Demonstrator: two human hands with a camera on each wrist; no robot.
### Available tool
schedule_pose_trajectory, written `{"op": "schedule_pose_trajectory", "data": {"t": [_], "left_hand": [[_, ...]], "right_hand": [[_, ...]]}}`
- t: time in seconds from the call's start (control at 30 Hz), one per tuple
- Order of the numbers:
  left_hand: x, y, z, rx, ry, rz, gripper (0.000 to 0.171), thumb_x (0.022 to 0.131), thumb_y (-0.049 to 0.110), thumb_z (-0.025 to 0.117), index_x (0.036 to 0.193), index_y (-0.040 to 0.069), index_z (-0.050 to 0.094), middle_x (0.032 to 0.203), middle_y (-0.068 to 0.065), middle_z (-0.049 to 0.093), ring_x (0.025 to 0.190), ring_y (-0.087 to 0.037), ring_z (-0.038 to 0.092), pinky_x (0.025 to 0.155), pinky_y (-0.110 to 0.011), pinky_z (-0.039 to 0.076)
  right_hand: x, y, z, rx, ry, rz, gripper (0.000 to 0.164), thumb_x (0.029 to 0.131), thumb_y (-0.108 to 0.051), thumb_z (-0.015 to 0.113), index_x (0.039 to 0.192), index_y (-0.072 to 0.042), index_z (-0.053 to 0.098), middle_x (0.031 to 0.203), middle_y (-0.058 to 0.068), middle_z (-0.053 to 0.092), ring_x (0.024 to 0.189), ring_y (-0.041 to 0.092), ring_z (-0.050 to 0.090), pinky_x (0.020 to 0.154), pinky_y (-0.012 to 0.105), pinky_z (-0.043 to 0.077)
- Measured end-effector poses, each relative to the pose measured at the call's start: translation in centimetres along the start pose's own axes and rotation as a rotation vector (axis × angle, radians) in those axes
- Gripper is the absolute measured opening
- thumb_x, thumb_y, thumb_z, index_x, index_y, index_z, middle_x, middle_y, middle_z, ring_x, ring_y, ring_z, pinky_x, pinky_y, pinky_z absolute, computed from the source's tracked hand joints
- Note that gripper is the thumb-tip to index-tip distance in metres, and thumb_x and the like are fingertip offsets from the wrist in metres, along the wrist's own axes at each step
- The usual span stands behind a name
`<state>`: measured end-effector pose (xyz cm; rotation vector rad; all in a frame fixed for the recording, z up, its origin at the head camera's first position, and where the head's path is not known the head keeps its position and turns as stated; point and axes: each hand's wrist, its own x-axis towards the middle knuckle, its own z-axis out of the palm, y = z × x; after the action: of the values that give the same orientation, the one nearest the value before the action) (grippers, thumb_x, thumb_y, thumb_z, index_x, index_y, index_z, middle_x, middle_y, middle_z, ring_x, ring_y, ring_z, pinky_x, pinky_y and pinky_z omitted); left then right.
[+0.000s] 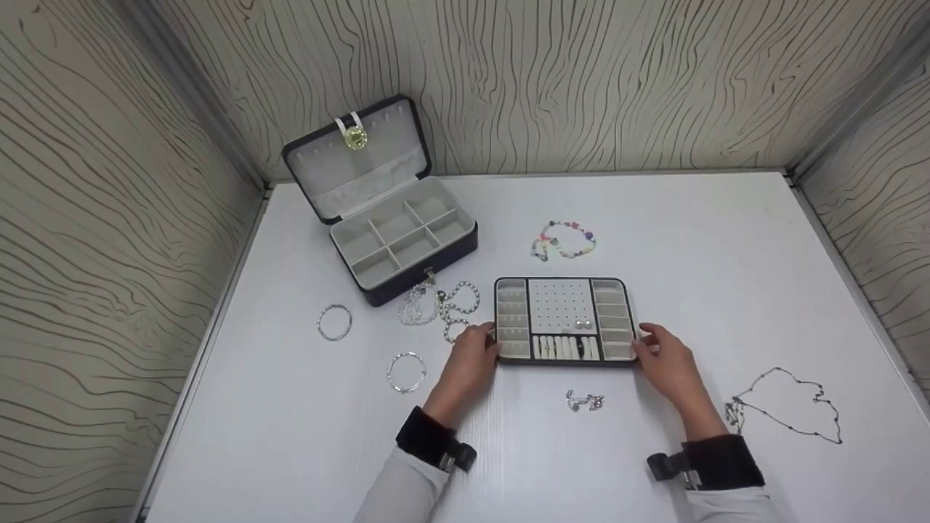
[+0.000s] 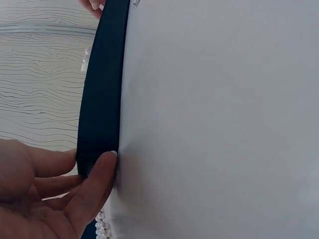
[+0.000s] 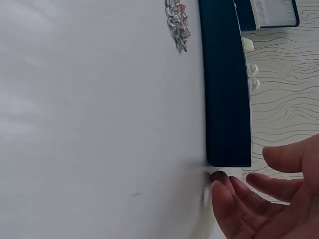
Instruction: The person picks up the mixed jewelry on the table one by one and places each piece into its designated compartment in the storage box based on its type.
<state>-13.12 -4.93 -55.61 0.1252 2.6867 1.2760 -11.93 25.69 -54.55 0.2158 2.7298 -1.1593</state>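
Observation:
A shallow jewelry tray (image 1: 567, 362) with a dark blue side wall (image 2: 102, 89) lies on the white table. It has side compartments, a pegboard-like panel holding two pearl earrings (image 1: 583, 324), and a row of ring slots (image 1: 563, 348). My left hand (image 1: 471, 363) grips the tray's near left corner between thumb and fingers. Around the near right corner, my right hand (image 1: 667, 367) has its fingers loosely bent; in the right wrist view a small gap shows between thumb and tray. In front of the tray lies a silver chain bracelet (image 3: 177, 22) with pinkish stones.
An open dark jewelry box (image 1: 421, 270) with several compartments stands at back left. Beaded strands (image 1: 458, 309) lie beside it. Two bangles (image 1: 334, 322) are on the left, a colorful bead bracelet (image 1: 570, 254) behind the tray, and a thin necklace (image 1: 788, 428) at right.

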Motion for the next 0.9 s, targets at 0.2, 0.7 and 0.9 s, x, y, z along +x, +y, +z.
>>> {"op": "schedule_pose_trajectory", "data": {"t": [0.2, 0.7, 0.9], "left_hand": [[-0.8, -0.1, -0.6, -0.056, -0.025, 0.009, 0.016, 0.09, -0.001, 0.063, 0.105, -0.004, 0.068, 0.091, -0.007, 0.067, 0.085, -0.017, 0.063, 0.078, -0.034, 0.053], [-0.7, 0.7, -0.2, -0.087, -0.162, 0.046, 0.01, 0.086, -0.002, 0.061, 0.09, 0.004, 0.067, 0.078, 0.0, 0.059, 0.07, -0.013, 0.055, 0.067, -0.029, 0.05], [0.5, 2.0, 1.1, -0.024, -0.204, 0.065, 0.012, 0.083, -0.001, 0.066, 0.094, 0.002, 0.068, 0.081, 0.0, 0.06, 0.077, -0.013, 0.053, 0.073, -0.029, 0.049]], "right_hand": [[-0.5, 0.5, 0.3, 0.142, -0.072, 0.059, 0.044, 0.101, -0.009, 0.05, 0.139, 0.012, 0.041, 0.118, 0.031, 0.055, 0.081, 0.023, 0.068, 0.064, 0.031, 0.057], [0.0, 0.6, -0.5, 0.031, -0.045, 0.027, 0.041, 0.096, -0.001, 0.049, 0.133, 0.017, 0.044, 0.108, 0.031, 0.06, 0.072, 0.021, 0.068, 0.061, 0.028, 0.057], [0.2, 1.7, -2.4, 0.009, -0.058, 0.068, 0.044, 0.096, -0.001, 0.048, 0.136, 0.018, 0.041, 0.111, 0.034, 0.057, 0.074, 0.021, 0.069, 0.063, 0.03, 0.058]]}}
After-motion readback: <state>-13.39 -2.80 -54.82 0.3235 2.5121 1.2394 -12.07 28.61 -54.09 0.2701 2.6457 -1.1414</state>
